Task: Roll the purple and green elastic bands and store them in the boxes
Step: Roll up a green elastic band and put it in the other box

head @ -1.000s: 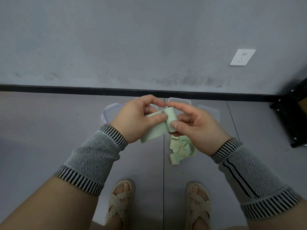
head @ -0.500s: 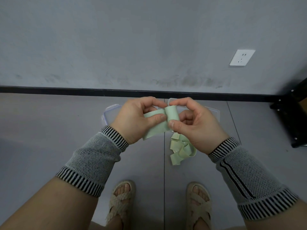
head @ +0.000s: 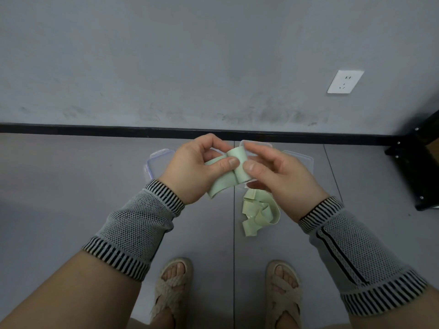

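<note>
Both hands up over the floor [head: 71, 186], working the green band [head: 240, 166] between them.

Left hand [head: 194, 167]: thumb on the near face of the flat strip, just left of the roll, fingers curled over behind it. Pinching the strip. A short flat tail sticks out below the palm, down-left.

Right hand [head: 282, 176]: thumb pressed on the front of the roll, index curled over its top, other fingers bent behind. Pinching the roll. The roll stands roughly upright, tilted a bit, and touches the left thumb's tip.

Rest of the band hangs from under the right hand and lies in a loose folded heap on the floor, just right of the tile seam, between hands and feet.

Boxes: three clear plastic pieces on the floor near the wall's black baseboard, mostly hidden by the hands. Left box [head: 158, 162] shows a blue-tinted rim beside the left wrist. Middle box [head: 259, 144] shows only its far edge above the right fingers. Right box [head: 300, 160] shows a corner past the right knuckles. Can't tell which are lids or bases, or what's inside.

Purple band: not seen.

Also: grey knit wrist sleeves [head: 137, 224] with striped cuffs on both forearms, woven sandals [head: 171, 290] at bottom edge, white socket [head: 345, 81] on the wall at right, black rack [head: 418, 167] at right edge.
</note>
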Tool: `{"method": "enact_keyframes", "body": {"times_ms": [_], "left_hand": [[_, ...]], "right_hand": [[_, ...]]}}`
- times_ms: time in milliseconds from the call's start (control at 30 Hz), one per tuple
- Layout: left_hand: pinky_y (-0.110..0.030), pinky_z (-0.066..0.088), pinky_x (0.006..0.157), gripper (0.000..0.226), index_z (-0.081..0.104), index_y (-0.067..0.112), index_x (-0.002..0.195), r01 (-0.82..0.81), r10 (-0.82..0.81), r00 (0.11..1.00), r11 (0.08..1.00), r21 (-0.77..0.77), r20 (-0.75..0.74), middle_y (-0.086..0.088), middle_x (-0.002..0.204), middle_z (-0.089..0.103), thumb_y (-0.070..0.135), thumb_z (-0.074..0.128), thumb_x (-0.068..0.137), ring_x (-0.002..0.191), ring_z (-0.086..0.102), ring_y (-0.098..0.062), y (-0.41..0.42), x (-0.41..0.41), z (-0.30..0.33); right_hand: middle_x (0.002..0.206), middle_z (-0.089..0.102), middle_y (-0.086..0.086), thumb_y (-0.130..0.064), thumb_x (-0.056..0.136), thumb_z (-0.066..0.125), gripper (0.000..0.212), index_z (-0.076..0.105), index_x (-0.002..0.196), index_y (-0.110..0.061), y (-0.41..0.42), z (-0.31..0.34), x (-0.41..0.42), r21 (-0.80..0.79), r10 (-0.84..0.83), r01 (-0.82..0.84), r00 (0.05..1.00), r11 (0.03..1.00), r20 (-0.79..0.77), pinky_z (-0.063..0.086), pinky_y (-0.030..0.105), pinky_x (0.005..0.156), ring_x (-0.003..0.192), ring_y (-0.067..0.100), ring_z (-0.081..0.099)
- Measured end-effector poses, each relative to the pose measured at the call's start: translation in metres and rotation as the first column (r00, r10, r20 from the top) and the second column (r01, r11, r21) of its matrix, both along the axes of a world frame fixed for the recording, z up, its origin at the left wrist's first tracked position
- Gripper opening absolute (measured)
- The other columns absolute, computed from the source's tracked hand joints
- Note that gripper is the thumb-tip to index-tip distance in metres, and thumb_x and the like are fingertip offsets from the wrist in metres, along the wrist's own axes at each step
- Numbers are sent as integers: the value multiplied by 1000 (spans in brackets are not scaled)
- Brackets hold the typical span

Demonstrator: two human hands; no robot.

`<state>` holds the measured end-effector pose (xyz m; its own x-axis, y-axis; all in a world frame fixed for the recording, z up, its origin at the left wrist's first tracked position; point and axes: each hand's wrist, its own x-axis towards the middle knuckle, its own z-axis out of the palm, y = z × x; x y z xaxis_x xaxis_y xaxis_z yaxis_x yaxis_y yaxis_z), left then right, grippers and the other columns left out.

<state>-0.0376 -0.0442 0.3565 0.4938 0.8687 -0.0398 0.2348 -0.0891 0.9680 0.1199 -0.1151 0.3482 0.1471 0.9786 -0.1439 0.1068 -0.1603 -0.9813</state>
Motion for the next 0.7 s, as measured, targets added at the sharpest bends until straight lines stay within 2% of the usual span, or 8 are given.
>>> {"method": "enact_keyframes", "body": {"times_ms": [133,233,333,433,600,700], "left_hand": [[-39,55,65,11,62,21,88,15,-13,999,999,46,-48,-12,79,70,16,70,82,69,66,-24,1,0,-3],[-37,57,68,16,65,23,96,2,3,998,997,71,-70,-7,80,71,21,70,81,72,67,-20,1,1,-4],[-36,57,74,20,67,16,100,-30,32,999,998,50,-36,-5,83,72,15,71,80,75,68,-18,1,2,-2],[-31,57,74,19,67,14,98,-21,21,1000,1000,15,11,-4,84,73,9,70,80,75,69,-14,0,3,-1],[-25,56,71,16,66,13,91,-46,47,997,999,-6,54,-5,82,73,10,73,77,72,68,-11,-2,6,-1],[-24,56,71,14,65,14,87,-57,58,995,998,-21,77,-6,83,72,6,71,78,71,67,-10,0,4,1]], "right_hand": [[100,72,10,-11,93,53,34,57,127,-11,-3,0,0,-46,58,-61,996,997,-70,56,34,82,90,22,70],[96,73,10,-9,92,55,33,59,125,-10,-2,1,-1,-21,6,-7,999,1000,-50,57,29,78,85,20,71],[89,72,10,-7,90,58,29,62,119,-10,-1,1,-1,8,-70,70,997,997,-35,58,28,76,77,16,70],[80,71,4,-10,86,66,24,65,108,-19,0,1,-4,60,-127,123,989,991,69,58,32,75,74,14,70],[76,68,-4,-22,77,74,27,57,97,-30,1,0,-16,107,-181,160,956,981,229,54,25,64,64,5,64],[79,67,-5,-24,75,76,29,57,96,-33,1,2,-16,102,-157,137,961,985,228,54,21,65,68,4,64]]}}
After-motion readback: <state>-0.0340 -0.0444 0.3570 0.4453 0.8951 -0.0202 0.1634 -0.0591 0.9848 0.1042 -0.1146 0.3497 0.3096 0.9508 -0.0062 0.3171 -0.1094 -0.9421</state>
